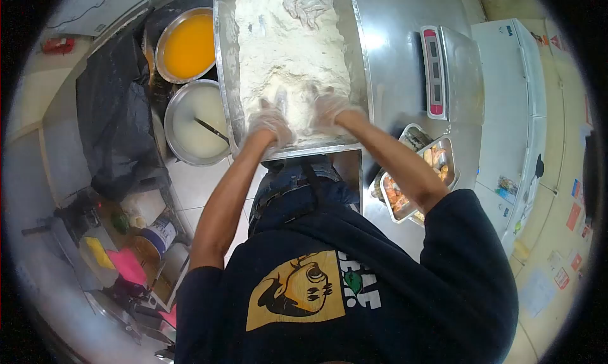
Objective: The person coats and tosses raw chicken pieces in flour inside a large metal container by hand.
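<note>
A large metal tray (363, 66) holds a bed of white flour (291, 54). My left hand (269, 122), in a clear plastic glove, is in the flour near the tray's lower left corner. My right hand (330, 108), gloved the same way, is a little to the right, also in the flour. Both hands are blurred and powdery, and flour hides the fingertips. Whether either hand grips anything cannot be made out. Flour-coated pieces (306, 4) lie at the tray's far end.
Left of the tray are a bowl of orange liquid (190, 46) and a bowl of whitish liquid (196, 126) with a dark handle in it. A scale (434, 73) stands on the steel table (394, 60) at right. Trays of food pieces (437, 158) lie near my right arm.
</note>
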